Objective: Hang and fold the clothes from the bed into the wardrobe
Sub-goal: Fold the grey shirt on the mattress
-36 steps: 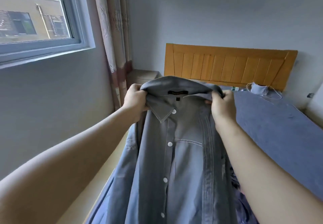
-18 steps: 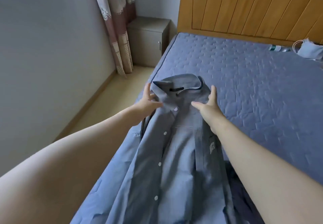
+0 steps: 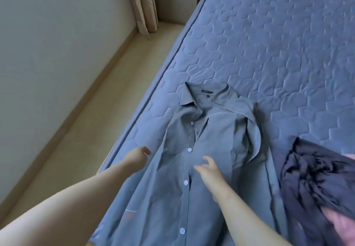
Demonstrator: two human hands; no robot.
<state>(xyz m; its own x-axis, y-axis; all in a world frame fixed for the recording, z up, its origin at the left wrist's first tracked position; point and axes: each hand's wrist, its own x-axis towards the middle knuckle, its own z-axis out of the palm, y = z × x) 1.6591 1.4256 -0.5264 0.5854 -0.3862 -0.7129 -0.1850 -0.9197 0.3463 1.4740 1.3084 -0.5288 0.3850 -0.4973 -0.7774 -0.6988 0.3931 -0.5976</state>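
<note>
Shirt flat on the bed, both your hands at its front.

Your grey-blue shirt [image 3: 207, 140] lies button side up on the quilted blue mattress [image 3: 278, 44], collar away from you, with the sleeve on your right bunched in against the body. Your right hand [image 3: 209, 169] is over the button placket, fingers loosely spread. Your left hand [image 3: 138, 155] is at the shirt's left edge, fingers curled; whether it grips cloth is not discernible. A dark garment [image 3: 317, 178] lies crumpled just beside the shirt, with pink cloth [image 3: 343, 224] at its edge.
</note>
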